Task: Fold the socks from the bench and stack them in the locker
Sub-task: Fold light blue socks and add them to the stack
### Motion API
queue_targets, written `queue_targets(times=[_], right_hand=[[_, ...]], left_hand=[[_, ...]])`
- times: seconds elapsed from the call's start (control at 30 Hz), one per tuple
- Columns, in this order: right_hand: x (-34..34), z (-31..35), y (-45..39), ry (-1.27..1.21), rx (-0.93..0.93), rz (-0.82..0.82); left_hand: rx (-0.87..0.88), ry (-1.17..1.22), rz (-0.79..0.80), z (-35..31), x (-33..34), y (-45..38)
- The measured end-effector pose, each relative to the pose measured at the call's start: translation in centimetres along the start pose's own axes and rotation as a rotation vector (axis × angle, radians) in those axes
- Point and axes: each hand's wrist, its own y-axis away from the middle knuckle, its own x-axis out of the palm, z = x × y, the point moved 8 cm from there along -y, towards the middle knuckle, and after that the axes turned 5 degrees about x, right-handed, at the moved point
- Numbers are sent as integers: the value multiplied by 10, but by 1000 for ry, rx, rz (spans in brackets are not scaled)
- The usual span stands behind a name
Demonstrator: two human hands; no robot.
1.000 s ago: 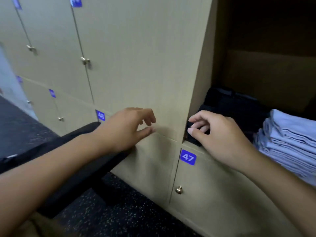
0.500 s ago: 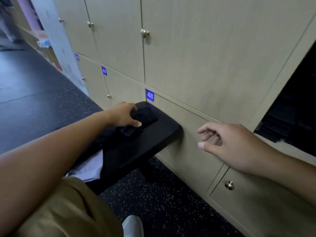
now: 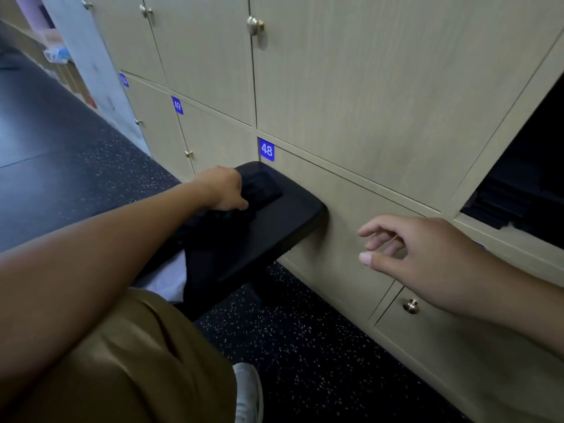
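A pile of black socks [image 3: 262,188] lies at the far end of the black bench [image 3: 274,230], against the locker door numbered 48. My left hand [image 3: 224,190] reaches onto the pile and grips a black sock, with the fingertips hidden in the dark fabric. In front of the closed locker door my right hand [image 3: 424,254] hovers with fingers loosely spread and holds nothing. The open locker [image 3: 525,166] is at the right edge, and dark folded items show on its shelf.
A white cloth [image 3: 164,279] lies on the bench near my leg in khaki trousers [image 3: 122,361]. My pale shoe [image 3: 247,392] stands on the dark speckled floor [image 3: 305,346]. Closed wooden lockers with brass knobs [image 3: 411,306] line the wall.
My view has turned left from the open locker to the bench. My left hand went down to the black socks and took hold; my right hand left the locker and hangs in the air.
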Motion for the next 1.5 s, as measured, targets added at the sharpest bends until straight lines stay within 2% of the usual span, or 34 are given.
queue_targets(times=[0.17, 0.33, 0.57, 0.67, 0.8, 0.97, 1.1, 1.27, 1.4, 1.5], right_hand=[[-7, -5, 8, -34, 21, -25], [-16, -13, 13, -69, 40, -44], [-20, -14, 14, -89, 54, -25], [-22, -9, 14, -131, 42, -44], [-28, -1, 14, -256, 55, -88], [-33, 0, 12, -609, 166, -51], [-45, -7, 13, -871, 264, -83], [-75, -14, 23, -1079, 254, -160], [-98, -23, 38, -1144, 206, -226], [-115, -38, 51, -1164, 204, -312]], left_hand=[[-2, 102, -64, 9, -20, 5], [11, 168, -226, 9, -54, 18], [71, 272, -350, -8, -83, 31], [153, 442, -386, -31, -96, 41], [279, 746, -305, -73, -96, 53], [428, 870, -340, -120, -104, 70], [566, 959, -374, -157, -111, 88], [716, 979, -444, -204, -117, 113], [863, 871, -523, -239, -119, 130], [989, 791, -520, -265, -116, 136]])
